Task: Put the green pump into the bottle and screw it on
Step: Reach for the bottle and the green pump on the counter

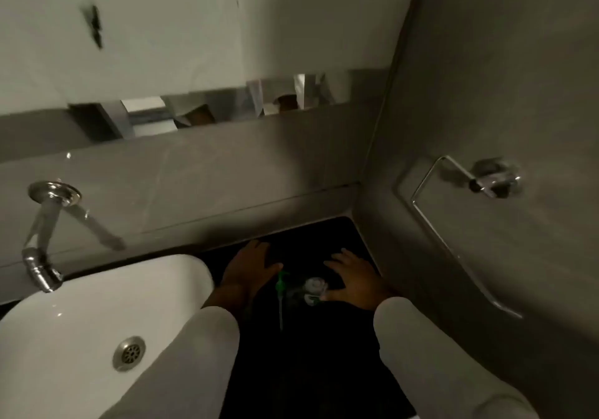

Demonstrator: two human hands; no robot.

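Observation:
The green pump [280, 285] lies flat on the black countertop [311, 370], its thin tube pointing toward me. Just right of it the clear bottle [313, 290] stands on the counter, seen from above and dim. My left hand [249, 269] rests palm down on the counter, its fingers spread, its thumb close to the pump head. My right hand [353, 280] lies flat too, fingers apart, thumb beside the bottle. Neither hand holds anything. Both arms wear pale sleeves.
A white sink [97, 315] with a metal drain [129, 353] lies left of the counter, under a wall-mounted chrome tap [42, 240]. Grey tiled walls close the corner at back and right. A chrome towel ring [453, 224] hangs on the right wall.

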